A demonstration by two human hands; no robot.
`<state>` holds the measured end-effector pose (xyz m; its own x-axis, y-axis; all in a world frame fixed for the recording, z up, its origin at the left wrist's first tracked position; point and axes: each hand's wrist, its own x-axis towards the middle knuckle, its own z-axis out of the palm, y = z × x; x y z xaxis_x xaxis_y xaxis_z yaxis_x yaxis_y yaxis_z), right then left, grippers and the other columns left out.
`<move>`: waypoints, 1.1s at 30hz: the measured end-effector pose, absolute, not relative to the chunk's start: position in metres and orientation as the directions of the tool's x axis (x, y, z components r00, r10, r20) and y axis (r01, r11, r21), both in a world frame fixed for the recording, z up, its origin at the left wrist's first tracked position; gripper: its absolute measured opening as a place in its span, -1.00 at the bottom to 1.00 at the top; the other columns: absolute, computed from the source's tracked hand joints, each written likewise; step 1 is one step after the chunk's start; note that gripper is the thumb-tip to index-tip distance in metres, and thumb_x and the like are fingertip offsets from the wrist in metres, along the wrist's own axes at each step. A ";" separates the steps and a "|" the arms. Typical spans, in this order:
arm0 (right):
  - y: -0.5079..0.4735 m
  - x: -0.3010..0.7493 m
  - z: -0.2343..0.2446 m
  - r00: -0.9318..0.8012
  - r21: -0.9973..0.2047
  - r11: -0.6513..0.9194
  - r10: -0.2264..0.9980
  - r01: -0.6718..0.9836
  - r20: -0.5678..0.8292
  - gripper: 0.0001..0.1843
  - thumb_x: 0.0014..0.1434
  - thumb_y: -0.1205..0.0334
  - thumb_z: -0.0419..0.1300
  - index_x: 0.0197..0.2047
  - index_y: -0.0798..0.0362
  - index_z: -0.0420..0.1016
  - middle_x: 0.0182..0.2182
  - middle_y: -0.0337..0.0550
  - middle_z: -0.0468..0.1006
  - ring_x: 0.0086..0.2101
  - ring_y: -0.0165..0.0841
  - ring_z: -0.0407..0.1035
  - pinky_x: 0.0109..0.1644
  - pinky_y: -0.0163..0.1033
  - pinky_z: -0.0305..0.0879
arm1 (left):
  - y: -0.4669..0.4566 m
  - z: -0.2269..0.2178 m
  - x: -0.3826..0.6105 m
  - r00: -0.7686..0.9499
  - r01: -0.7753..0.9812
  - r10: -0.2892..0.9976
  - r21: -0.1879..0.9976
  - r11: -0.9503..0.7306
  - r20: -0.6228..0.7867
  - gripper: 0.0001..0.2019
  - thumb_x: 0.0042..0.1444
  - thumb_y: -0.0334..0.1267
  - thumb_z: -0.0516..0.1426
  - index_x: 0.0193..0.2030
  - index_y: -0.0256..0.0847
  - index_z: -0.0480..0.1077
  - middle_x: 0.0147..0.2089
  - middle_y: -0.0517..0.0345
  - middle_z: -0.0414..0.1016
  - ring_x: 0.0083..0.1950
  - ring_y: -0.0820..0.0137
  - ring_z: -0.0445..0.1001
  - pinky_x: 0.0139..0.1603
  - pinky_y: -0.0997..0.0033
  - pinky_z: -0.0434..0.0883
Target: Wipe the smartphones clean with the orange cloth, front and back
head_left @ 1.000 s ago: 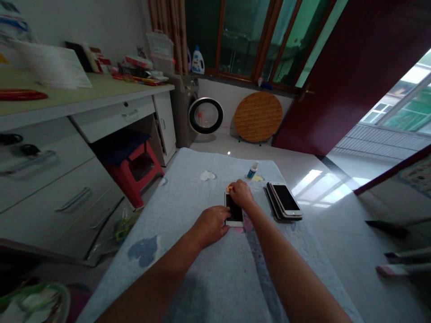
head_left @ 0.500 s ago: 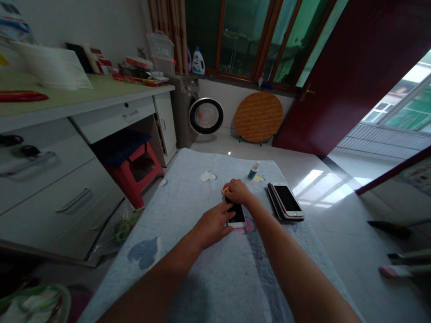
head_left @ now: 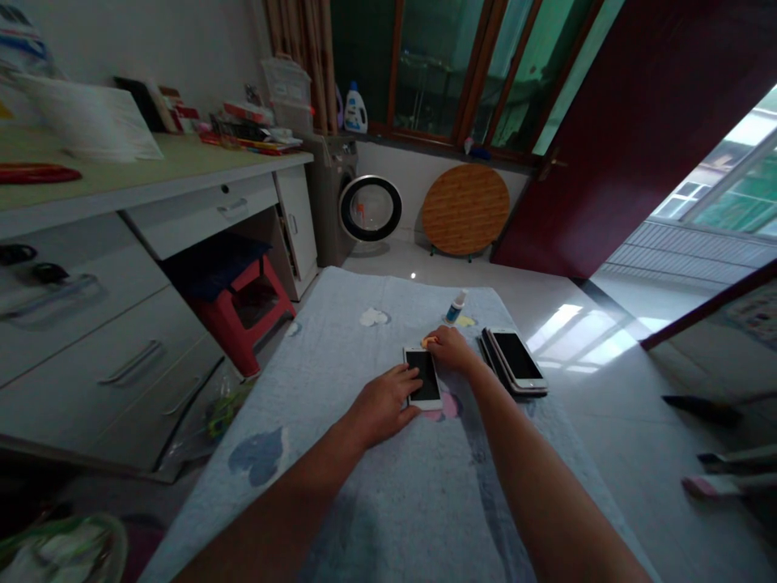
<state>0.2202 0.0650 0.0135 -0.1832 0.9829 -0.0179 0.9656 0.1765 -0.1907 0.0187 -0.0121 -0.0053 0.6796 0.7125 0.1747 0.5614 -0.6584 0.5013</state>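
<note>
A white smartphone point(head_left: 432, 392) with a dark screen lies flat on the cloth-covered table point(head_left: 388, 494). My left hand point(head_left: 388, 402) steadies it from the left, fingers across the screen and thumb at the lower edge. At the phone's upper right corner, my right hand point(head_left: 454, 350) is closed on a small orange cloth point(head_left: 428, 341), most of which its fingers hide. Beyond that hand stands a small spray bottle point(head_left: 456, 307) with a blue label. A stack of devices, topped by a white phone point(head_left: 515, 356), rests to the right.
On the left is a desk with white drawers point(head_left: 139, 356), with a red stool point(head_left: 255, 308) under it. A washing machine with its round door point(head_left: 371, 209) open and a round wooden tabletop point(head_left: 466, 210) stand at the back. A dark red door point(head_left: 607, 138) is on the right.
My right hand has moved right with the orange cloth, from over the phone's top to its upper right corner, uncovering more of the screen. My left hand stays on the phone.
</note>
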 end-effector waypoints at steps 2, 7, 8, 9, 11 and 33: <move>0.059 0.228 0.011 -0.174 -0.201 0.167 0.985 0.965 -0.019 -0.68 0.23 0.24 0.03 -0.29 0.10 0.63 -0.34 -0.04 0.60 -0.34 -0.37 0.38 -0.24 -0.35 0.11 | -0.012 -0.005 0.019 0.682 0.559 0.710 0.501 -0.661 0.177 -0.54 0.08 -0.25 0.20 0.15 -0.18 0.35 0.25 0.02 0.35 0.33 0.19 0.18 0.32 0.14 0.19; 0.037 0.232 -0.003 -0.117 -0.299 0.144 0.987 0.943 0.105 -0.66 0.23 0.25 0.00 -0.31 0.14 0.60 -0.38 -0.05 0.57 -0.35 -0.37 0.35 -0.28 -0.34 0.09 | -0.010 -0.009 0.018 0.686 0.553 0.703 0.493 -0.672 0.188 -0.52 0.07 -0.25 0.21 0.16 -0.23 0.35 0.26 -0.02 0.33 0.34 0.18 0.17 0.32 0.15 0.19; 0.031 0.231 -0.005 -0.106 -0.311 0.145 0.985 0.939 0.138 -0.66 0.22 0.25 0.00 -0.30 0.14 0.60 -0.37 -0.05 0.57 -0.34 -0.36 0.35 -0.27 -0.34 0.09 | -0.009 -0.010 0.018 0.689 0.550 0.700 0.493 -0.674 0.188 -0.53 0.07 -0.25 0.20 0.16 -0.22 0.35 0.25 -0.01 0.34 0.34 0.18 0.17 0.32 0.14 0.18; 0.025 0.230 -0.006 -0.103 -0.314 0.150 0.982 0.938 0.160 -0.67 0.22 0.25 0.01 -0.30 0.14 0.60 -0.37 -0.05 0.56 -0.33 -0.36 0.35 -0.25 -0.33 0.10 | -0.009 -0.011 0.018 0.692 0.548 0.697 0.493 -0.676 0.187 -0.53 0.08 -0.24 0.20 0.16 -0.21 0.35 0.25 0.00 0.34 0.34 0.18 0.17 0.32 0.14 0.18; 0.013 0.228 -0.007 -0.114 -0.317 0.165 0.978 0.934 0.175 -0.68 0.22 0.25 0.01 -0.30 0.13 0.60 -0.37 -0.06 0.54 -0.32 -0.34 0.34 -0.23 -0.32 0.10 | -0.009 -0.011 0.017 0.694 0.546 0.696 0.495 -0.676 0.184 -0.54 0.08 -0.24 0.20 0.16 -0.20 0.35 0.26 0.00 0.33 0.35 0.18 0.16 0.32 0.12 0.18; -0.064 0.237 0.023 -0.283 -0.555 0.220 0.959 0.802 -0.029 -0.84 0.08 0.30 0.14 -0.46 0.11 0.51 -0.47 -0.20 0.45 -0.44 -0.43 0.30 -0.36 -0.36 0.07 | -0.008 -0.016 0.017 0.676 0.550 0.707 0.497 -0.672 0.208 -0.56 0.09 -0.24 0.21 0.13 -0.23 0.38 0.26 -0.04 0.33 0.34 0.20 0.19 0.31 0.14 0.21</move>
